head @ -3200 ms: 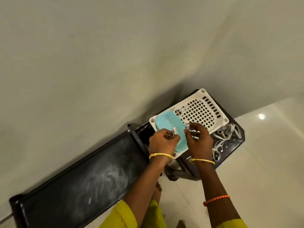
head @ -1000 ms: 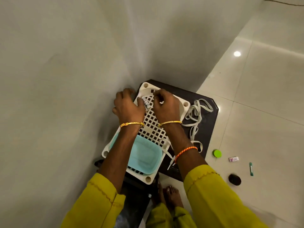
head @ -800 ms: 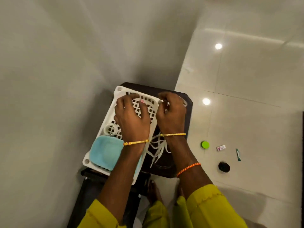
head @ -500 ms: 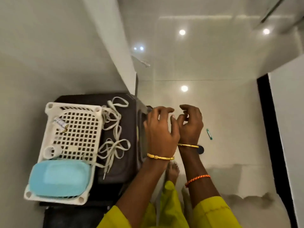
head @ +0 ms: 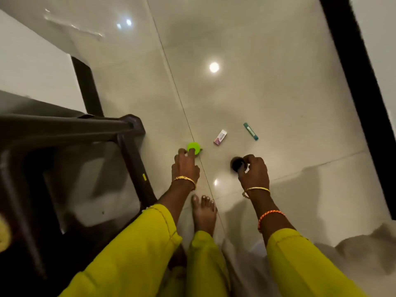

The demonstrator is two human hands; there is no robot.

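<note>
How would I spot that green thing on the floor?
From the dark stool on the left, follow the floor's grout line past its corner. The green disc sits at that line, touched by the left hand. It alone is bright lime among a black round thing, a white packet and a teal stick.

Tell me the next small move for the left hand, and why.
Probably curl the left hand round the green cap and lift it. That hand only touches the cap's near edge on the floor, while the right hand grips the black cap; the packet and tube lie beyond.
</note>
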